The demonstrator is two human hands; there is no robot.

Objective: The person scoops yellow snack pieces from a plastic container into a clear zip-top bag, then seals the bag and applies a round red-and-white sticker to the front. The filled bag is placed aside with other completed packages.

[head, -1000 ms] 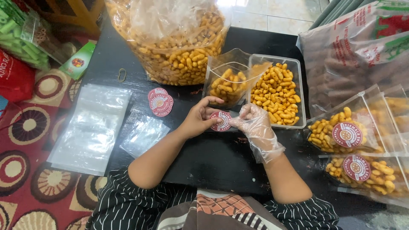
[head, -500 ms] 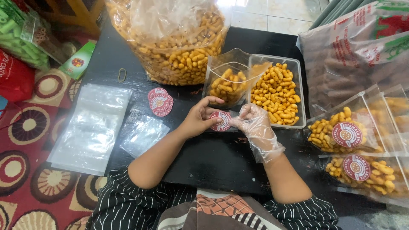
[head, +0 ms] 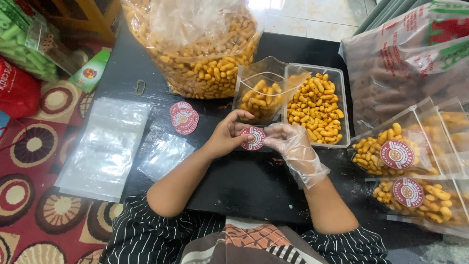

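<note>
- Head view: a bare left hand [head: 225, 139] and a plastic-gloved right hand [head: 292, 145] pinch one round red sticker [head: 252, 138] between them, just before an open snack pouch [head: 261, 93].
- Beside the pouch sits a clear tray [head: 339, 105] of yellow snacks; behind, a big bag [head: 195, 44] of the same.
- Spare stickers [head: 184, 117] and empty pouches [head: 105, 146] lie left; sealed packs [head: 398, 149] lie right.
- All rest on a black table [head: 244, 183] over a patterned red rug [head: 29, 161].

Pouch [head: 259, 95] left of tray [head: 340, 105] — stickers [head: 183, 117] further left
</note>
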